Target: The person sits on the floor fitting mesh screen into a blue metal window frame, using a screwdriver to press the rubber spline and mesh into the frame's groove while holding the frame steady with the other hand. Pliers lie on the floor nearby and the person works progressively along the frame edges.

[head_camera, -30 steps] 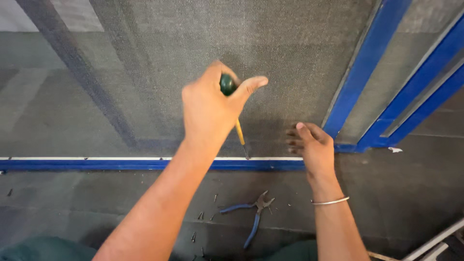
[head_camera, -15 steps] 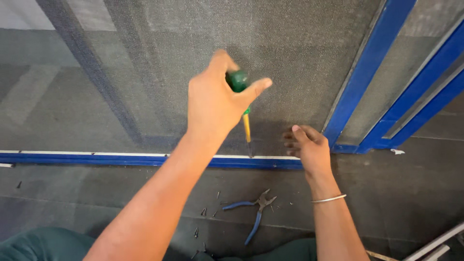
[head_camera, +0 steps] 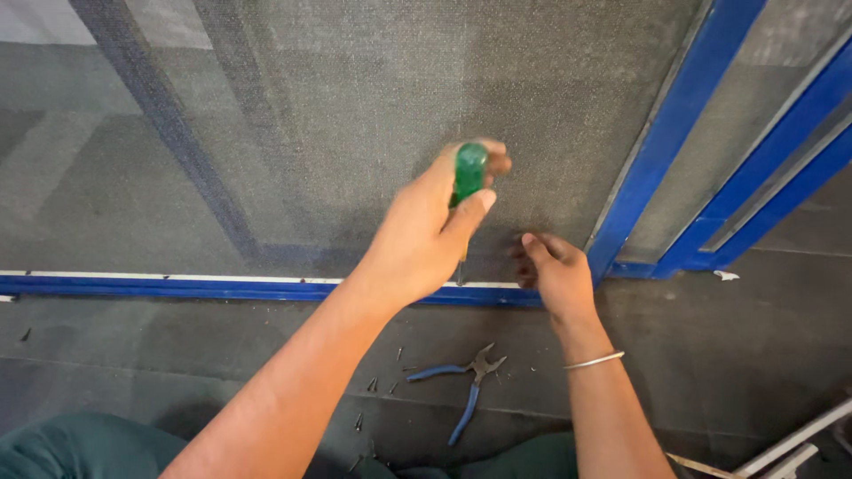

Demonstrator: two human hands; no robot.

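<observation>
Green-handled screwdriver (head_camera: 468,175) against blue frame (head_camera: 266,289)

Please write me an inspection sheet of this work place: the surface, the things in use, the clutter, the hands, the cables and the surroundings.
Surface: dark grey floor, dusty, with the frame lying on it.
Job's things: green-handled screwdriver held upright, tip down at the blue frame rail; grey mesh screen stretched inside the frame.
Clutter: blue-handled pliers lying open on the floor; small screws scattered near them.
Hands: left hand grips the screwdriver handle; right hand rests its fingers on the mesh beside the tip, with a metal bangle on the wrist.
Cables: nothing seen.
Surroundings: more blue frames at the right; white bars at the bottom right corner.
</observation>
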